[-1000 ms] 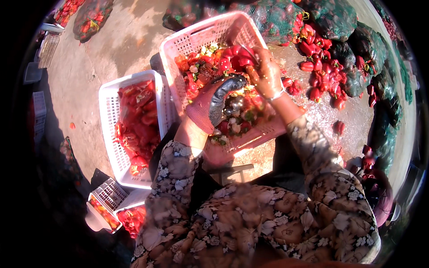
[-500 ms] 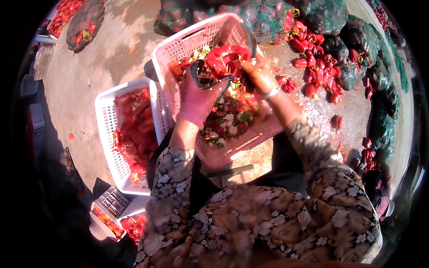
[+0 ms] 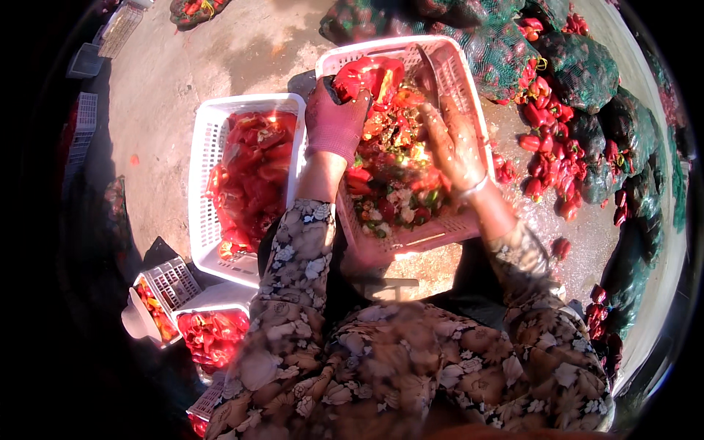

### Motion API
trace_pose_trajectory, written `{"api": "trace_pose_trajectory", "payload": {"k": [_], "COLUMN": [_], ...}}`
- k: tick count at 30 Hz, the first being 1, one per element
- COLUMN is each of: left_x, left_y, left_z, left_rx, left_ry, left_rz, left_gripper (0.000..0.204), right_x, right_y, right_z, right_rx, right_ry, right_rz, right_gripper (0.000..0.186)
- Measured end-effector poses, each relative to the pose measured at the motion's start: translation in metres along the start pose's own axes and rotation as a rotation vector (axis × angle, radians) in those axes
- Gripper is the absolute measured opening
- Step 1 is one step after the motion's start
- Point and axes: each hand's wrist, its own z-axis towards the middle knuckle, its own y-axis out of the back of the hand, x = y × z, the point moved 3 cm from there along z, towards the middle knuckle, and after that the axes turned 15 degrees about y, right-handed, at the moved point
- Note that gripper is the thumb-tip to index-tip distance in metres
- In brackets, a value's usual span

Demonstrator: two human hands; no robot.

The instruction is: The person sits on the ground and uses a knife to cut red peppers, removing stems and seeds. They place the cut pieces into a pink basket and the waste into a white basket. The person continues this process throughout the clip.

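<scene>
My left hand (image 3: 337, 117), in a pink glove with dark fingers, grips an opened red bell pepper (image 3: 372, 75) over the far left part of the pink crate (image 3: 381, 248). Pepper cores, seeds and green stem bits (image 3: 400, 198) lie in that crate. Over its right side is my bare right hand (image 3: 458, 147), a band at its wrist. From its fingertips a knife (image 3: 427, 73) with a curved, dark blade points away from me; its handle is hidden. Close to the left, a white crate (image 3: 196, 183) holds red pepper pieces (image 3: 253, 172).
Green mesh sacks of peppers (image 3: 491, 62) line the far and right sides. Loose red peppers (image 3: 546, 147) lie on the concrete floor (image 3: 169, 95) to the right. At lower left stand smaller crates (image 3: 176, 282) with pepper pieces (image 3: 213, 337).
The view has shifted, so the crates sit further right. My hands have moved apart; the left now holds the opened pepper away from the knife, and the right has drawn back.
</scene>
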Motion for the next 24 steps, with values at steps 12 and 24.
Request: {"api": "trace_pose_trajectory", "payload": {"k": [12, 24], "left_x": [0.041, 0.048], "left_y": [0.154, 0.243], "left_z": [0.04, 0.055], "left_rx": [-0.632, -0.894], "left_ry": [-0.151, 0.134], "left_rz": [0.347, 0.239], "left_gripper": [0.025, 0.052], "right_x": [0.08, -0.007], "right_y": [-0.195, -0.229], "right_z": [0.078, 0.002], "right_rx": [0.266, 0.746], "right_ry": [0.244, 0.099], "right_rz": [0.012, -0.118], "right_gripper": [0.04, 0.038]}}
